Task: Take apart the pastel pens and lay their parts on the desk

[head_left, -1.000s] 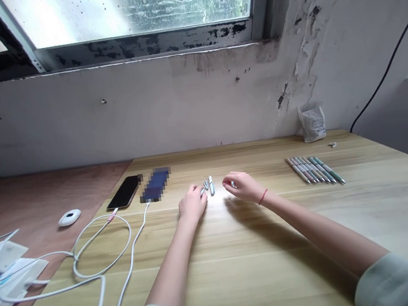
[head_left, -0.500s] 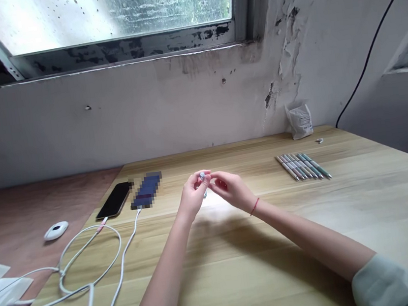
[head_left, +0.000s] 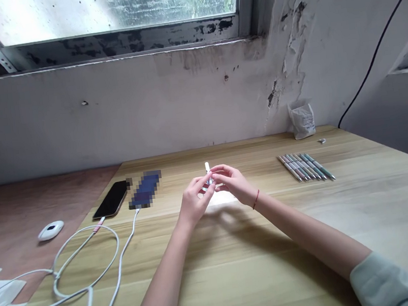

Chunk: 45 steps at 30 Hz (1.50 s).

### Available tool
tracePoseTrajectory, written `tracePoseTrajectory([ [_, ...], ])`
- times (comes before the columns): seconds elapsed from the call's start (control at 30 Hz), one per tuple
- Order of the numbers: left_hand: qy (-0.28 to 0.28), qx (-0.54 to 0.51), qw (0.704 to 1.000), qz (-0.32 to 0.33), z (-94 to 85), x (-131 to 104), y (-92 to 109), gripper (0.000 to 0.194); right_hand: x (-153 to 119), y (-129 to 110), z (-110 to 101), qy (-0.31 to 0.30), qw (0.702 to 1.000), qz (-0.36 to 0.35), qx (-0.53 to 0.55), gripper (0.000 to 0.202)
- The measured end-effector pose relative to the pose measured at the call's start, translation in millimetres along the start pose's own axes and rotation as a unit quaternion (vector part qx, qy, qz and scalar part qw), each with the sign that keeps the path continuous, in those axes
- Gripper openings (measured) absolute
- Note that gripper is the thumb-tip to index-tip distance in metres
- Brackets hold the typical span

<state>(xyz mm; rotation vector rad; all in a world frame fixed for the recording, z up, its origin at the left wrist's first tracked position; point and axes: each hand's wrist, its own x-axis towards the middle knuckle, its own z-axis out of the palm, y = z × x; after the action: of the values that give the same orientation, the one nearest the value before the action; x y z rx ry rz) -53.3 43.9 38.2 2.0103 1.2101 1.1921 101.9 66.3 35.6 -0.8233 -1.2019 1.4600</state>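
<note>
A slim white pen-like tube (head_left: pixel 207 166) stands up nearly vertical between my two hands above the table. Its upper end shows over my fingertips; its lower part is mostly hidden by them. My left hand (head_left: pixel 194 200) is closed on it from the left, thumb and fingers pinching it. From the right, my right hand (head_left: pixel 234 184) also grips it, with fingertips meeting those of the left. A thin red string bracelet (head_left: pixel 256 199) circles my right wrist.
On the wooden table (head_left: pixel 263 274), a row of several pens (head_left: pixel 306 167) lies to the right. A white pouch (head_left: pixel 302 120) stands by the wall. At left are a black phone (head_left: pixel 111 199), a blurred blue device (head_left: pixel 145 189), looped white cables (head_left: pixel 119 262) and a small white case (head_left: pixel 51 230).
The tube has turned upright, so its white end now points up above my fingers. My right fingers have come over its far side. The view has shifted slightly.
</note>
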Motion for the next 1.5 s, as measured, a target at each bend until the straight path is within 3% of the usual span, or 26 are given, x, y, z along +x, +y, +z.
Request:
tracePoseTrajectory([
  [0.13,-0.012,-0.039,0.999,-0.034,3.0,-0.3,-1.1,0.037,2.3,1.0,0.9,-0.020,0.998,0.040,0.036,0.036],
  [0.23,-0.049,-0.027,0.998,-0.032,-0.9,0.6,-3.3,0.038,6.3,0.2,-0.7,-0.036,0.999,0.026,0.012,0.031],
  [0.37,-0.015,0.112,0.994,0.012,-10.0,1.6,-22.6,0.041,13.6,4.3,-5.2,0.036,0.995,0.019,-0.092,0.027],
  [0.43,0.007,0.193,0.981,0.034,-13.5,1.1,-38.5,0.037,16.3,9.4,-6.4,0.072,0.978,0.038,-0.194,0.025],
  [0.5,-0.008,0.227,0.973,0.031,-14.4,-0.3,-53.9,0.040,17.6,16.0,-5.5,0.093,0.945,0.051,-0.308,0.025],
  [0.6,-0.045,0.233,0.971,0.014,-10.9,-2.4,-68.7,0.045,18.1,26.5,-0.6,0.091,0.896,0.047,-0.432,0.021],
  [0.7,-0.059,0.227,0.972,0.008,-5.6,-3.1,-72.9,0.047,19.6,34.4,5.4,0.082,0.867,0.035,-0.490,0.017],
  [1.5,-0.067,0.217,0.973,0.044,-3.0,-4.4,-72.2,0.036,26.6,36.5,10.6,0.058,0.858,0.021,-0.510,0.021],
])
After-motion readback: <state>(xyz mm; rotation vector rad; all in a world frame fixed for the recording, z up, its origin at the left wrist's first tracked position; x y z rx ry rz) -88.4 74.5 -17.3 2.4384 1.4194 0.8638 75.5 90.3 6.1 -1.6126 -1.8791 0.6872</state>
